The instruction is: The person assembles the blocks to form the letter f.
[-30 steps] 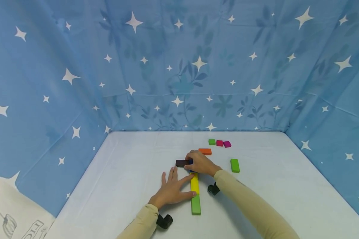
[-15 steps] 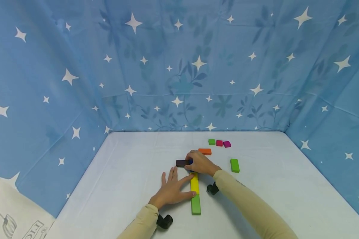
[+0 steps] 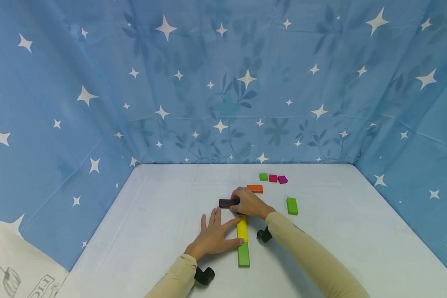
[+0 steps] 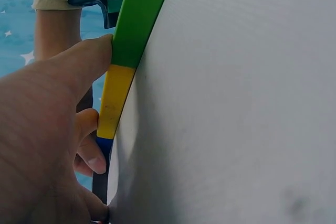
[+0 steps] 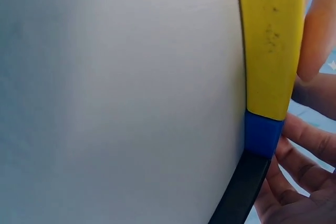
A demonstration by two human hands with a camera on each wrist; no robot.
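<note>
A light green block [image 3: 243,254] and a yellow block [image 3: 242,229] lie end to end in a line on the white table. A small blue block [image 5: 262,135] meets the yellow one's far end, and a dark block [image 3: 226,203] runs off to the left from it. My left hand [image 3: 215,238] is spread beside the line, its thumb at the green-yellow joint and its index fingertip on the yellow block's far part. My right hand [image 3: 247,203] pinches the blue block between thumb and fingers, covering most of it in the head view.
An orange block [image 3: 255,189] lies just beyond my right hand. Farther back sit a small green block [image 3: 263,176], a red block [image 3: 273,178] and a purple block [image 3: 282,179]. Another green block [image 3: 292,206] is to the right. A blue star-patterned curtain [image 3: 223,82] borders the table.
</note>
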